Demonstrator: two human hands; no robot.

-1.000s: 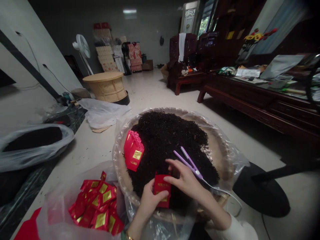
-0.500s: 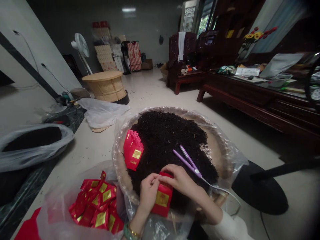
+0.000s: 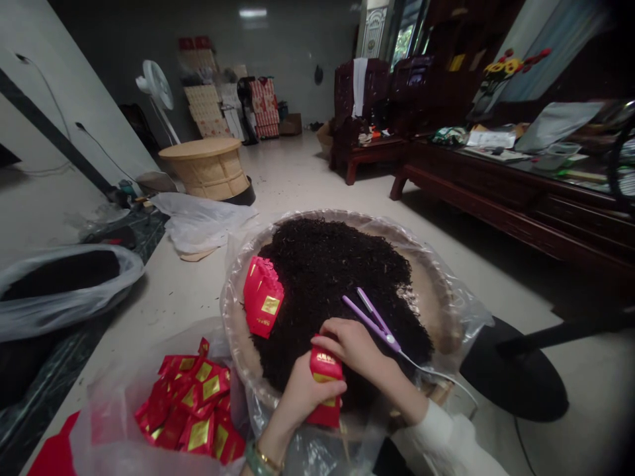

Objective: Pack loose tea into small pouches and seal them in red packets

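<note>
A red packet (image 3: 325,413) with gold print is held over the near edge of a wide round basket (image 3: 237,284) lined with clear plastic. My left hand (image 3: 300,391) wraps its side, thumb across the front. At the packet's top, my right hand (image 3: 350,345) is closed on its upper edge; some fingertips are hidden. Dark loose tea leaves (image 3: 327,264) are heaped in the basket. A purple flat-iron sealer (image 3: 377,325) with a white cord lies on them, its arms apart, right of my right hand. Flat red packets (image 3: 262,301) are stacked at the basket's left.
Left of the basket, a plastic bag (image 3: 114,410) holds several filled red packets (image 3: 191,403). Another bag (image 3: 131,264) of dark leaves sits farther left. A black round stand base (image 3: 516,377) is at the right, near a dark wooden table (image 3: 496,198). A woven drum-shaped stand (image 3: 208,172) stands beyond.
My left hand has shifted from pinching the packet's top to gripping its side, thumb over the front. My right hand has come down onto the packet's top edge. The sealer stays put.
</note>
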